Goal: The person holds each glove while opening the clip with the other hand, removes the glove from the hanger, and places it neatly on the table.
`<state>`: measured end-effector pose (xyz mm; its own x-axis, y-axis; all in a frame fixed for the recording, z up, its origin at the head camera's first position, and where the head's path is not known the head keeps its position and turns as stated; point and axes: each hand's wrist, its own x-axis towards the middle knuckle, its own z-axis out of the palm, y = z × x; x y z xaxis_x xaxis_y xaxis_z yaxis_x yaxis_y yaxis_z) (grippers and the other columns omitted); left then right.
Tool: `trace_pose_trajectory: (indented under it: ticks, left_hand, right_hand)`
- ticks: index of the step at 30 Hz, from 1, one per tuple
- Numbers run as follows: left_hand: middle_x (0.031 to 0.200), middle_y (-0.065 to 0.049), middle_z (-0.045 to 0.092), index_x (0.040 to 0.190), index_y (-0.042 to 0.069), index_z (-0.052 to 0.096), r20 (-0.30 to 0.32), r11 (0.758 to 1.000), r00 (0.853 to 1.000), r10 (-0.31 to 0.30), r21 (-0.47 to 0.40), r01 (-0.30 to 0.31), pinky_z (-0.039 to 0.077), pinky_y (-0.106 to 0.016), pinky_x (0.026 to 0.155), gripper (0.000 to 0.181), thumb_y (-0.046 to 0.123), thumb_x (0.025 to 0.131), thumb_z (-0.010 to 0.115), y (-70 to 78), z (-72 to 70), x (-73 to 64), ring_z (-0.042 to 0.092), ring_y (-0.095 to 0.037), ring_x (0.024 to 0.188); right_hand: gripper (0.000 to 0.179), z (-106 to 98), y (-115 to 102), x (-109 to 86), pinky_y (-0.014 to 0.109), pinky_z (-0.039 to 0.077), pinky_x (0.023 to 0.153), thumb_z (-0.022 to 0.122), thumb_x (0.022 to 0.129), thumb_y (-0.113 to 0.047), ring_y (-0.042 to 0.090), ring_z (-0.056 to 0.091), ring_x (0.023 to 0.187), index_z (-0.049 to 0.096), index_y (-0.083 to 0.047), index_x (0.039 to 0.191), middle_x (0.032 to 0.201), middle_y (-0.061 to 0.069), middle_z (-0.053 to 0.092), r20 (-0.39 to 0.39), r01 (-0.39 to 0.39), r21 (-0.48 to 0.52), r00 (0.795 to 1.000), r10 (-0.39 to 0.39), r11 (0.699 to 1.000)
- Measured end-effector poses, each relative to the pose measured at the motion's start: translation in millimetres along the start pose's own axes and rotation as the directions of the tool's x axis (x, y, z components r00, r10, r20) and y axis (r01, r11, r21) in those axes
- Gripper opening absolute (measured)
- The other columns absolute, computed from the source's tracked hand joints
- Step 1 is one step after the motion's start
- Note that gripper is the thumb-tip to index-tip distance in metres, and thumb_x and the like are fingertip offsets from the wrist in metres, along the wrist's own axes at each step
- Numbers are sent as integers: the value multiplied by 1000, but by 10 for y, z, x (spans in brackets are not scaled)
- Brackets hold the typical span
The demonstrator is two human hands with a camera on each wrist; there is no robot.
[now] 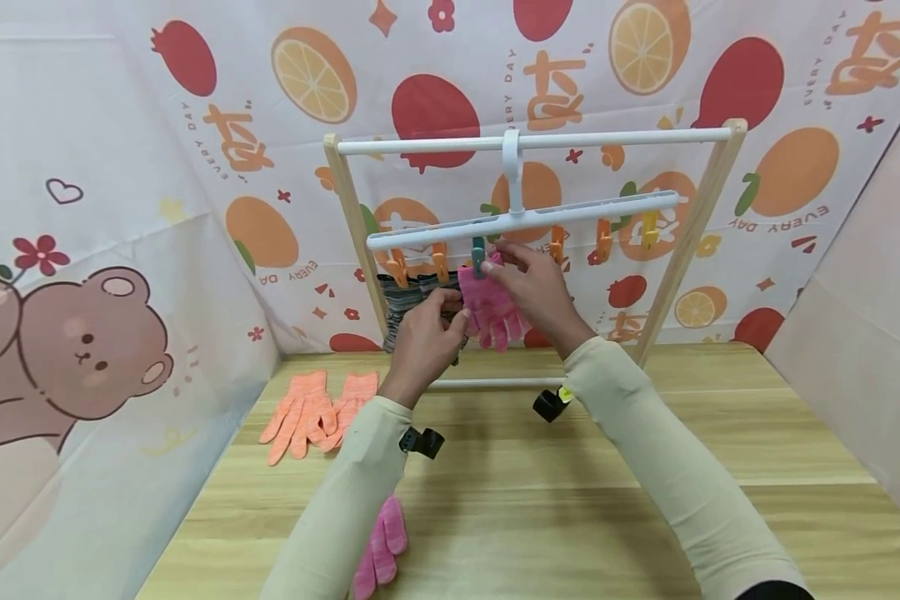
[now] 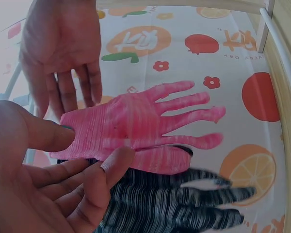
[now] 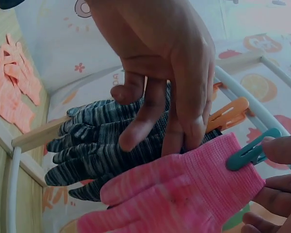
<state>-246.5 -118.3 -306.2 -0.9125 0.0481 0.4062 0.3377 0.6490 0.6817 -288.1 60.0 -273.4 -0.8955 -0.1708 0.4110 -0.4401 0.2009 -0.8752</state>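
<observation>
A pink knit glove (image 1: 487, 300) hangs fingers-down by its cuff from a teal clothespin (image 3: 254, 148) on the white hanger (image 1: 521, 221). My right hand (image 1: 536, 287) pinches this clothespin, its thumb on the pin and its other fingers around the cuff. At the glove's left edge is my left hand (image 1: 427, 337), fingertips right by the cuff in the right wrist view, thumb and fingers apart. Striped black-and-grey gloves (image 3: 106, 141) hang beside the pink one, partly hidden behind my left hand in the head view.
Orange clothespins (image 1: 603, 240) and a yellow clothespin (image 1: 650, 229) hang along the hanger, which tilts on the wooden-sided rack (image 1: 690, 242). Orange gloves (image 1: 300, 417) lie at the table's left. Another pink glove (image 1: 382, 546) lies nearer, partly under my left sleeve (image 1: 337, 508).
</observation>
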Motion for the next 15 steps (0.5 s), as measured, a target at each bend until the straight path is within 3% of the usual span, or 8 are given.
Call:
trace_pose_trajectory:
  ticks: [7, 15]
  left_hand:
    - [105, -4, 70, 125, 8, 62, -36, 999, 999, -17, -37, 16, 53, -39, 76, 28, 24, 102, 61, 26, 3, 56, 65, -19, 89]
    - [99, -4, 69, 118, 8, 68, -60, 1000, 998, -1, 0, 1, 51, -38, 73, 23, 24, 103, 61, 40, 21, 108, 63, -19, 86]
  right_hand:
    - [50, 79, -96, 28, 47, 39, 112, 70, 98, -31, 25, 48, 139, 59, -10, 143, 142, 6, 60, 5, -17, -67, 1000, 18, 998]
    - [47, 118, -108, 61, 53, 37, 112, 69, 99, -35, 33, 46, 139, 63, -11, 138, 144, 5, 58, -24, 7, -83, 1000, -9, 997]
